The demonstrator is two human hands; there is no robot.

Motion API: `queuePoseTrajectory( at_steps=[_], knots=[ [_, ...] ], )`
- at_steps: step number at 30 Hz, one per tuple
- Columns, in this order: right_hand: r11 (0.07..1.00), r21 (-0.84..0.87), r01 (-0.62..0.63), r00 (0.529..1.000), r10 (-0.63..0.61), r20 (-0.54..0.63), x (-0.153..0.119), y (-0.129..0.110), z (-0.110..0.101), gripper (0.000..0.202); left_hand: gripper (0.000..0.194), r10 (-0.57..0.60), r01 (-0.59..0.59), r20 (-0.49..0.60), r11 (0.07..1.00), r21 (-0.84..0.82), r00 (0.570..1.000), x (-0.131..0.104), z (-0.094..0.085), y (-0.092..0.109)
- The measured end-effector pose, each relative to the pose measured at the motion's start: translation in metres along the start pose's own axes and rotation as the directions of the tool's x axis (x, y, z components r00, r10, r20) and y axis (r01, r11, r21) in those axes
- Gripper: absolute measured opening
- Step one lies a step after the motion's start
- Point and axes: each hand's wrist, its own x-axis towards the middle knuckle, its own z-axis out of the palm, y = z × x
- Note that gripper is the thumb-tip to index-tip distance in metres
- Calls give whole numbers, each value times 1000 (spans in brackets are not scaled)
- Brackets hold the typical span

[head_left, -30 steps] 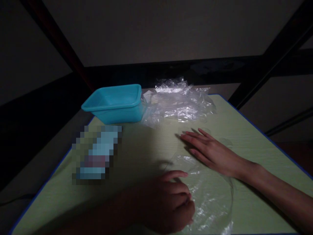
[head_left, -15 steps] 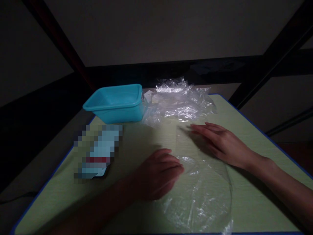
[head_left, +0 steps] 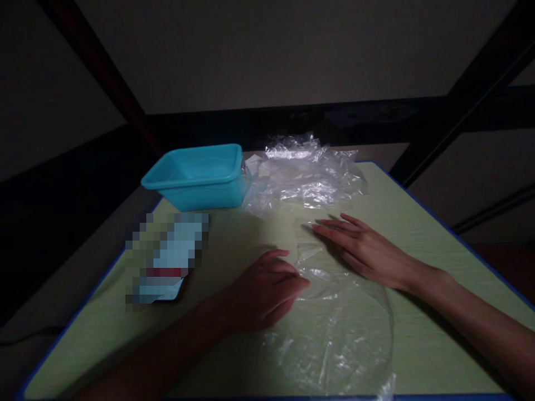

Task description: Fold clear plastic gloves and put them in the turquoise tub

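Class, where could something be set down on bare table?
Between the right hand and the right table edge; also between the pixelated item and left hand. Crowded: the back, with blue tub and crumpled plastic; front middle, with clear film.

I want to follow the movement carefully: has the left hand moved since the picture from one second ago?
Yes: judged against the blue basin, the left hand has moved forward and somewhat to the left, closer to it.

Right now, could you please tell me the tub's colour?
The tub is turquoise blue, clearest in the head view.
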Motion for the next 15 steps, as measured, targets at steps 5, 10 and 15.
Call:
queuePoseTrajectory(
  at_steps=[5, 10, 15],
  knots=[
    [1000, 15, -21, 1000, 21, -19, -1, 0, 2, 49, 22, 17, -15, 54, 999, -28, 998, -1, -1, 2],
    [997, 74, 36, 997, -30, -78, -1, -2, 0, 48, 22, 20, -18, 57, 999, -37, 998, -1, -1, 3],
    [997, 69, 44, 998, -41, -37, 0, -7, 0, 49, 23, 23, -20, 66, 999, -50, 998, -1, -1, 3]
  ],
)
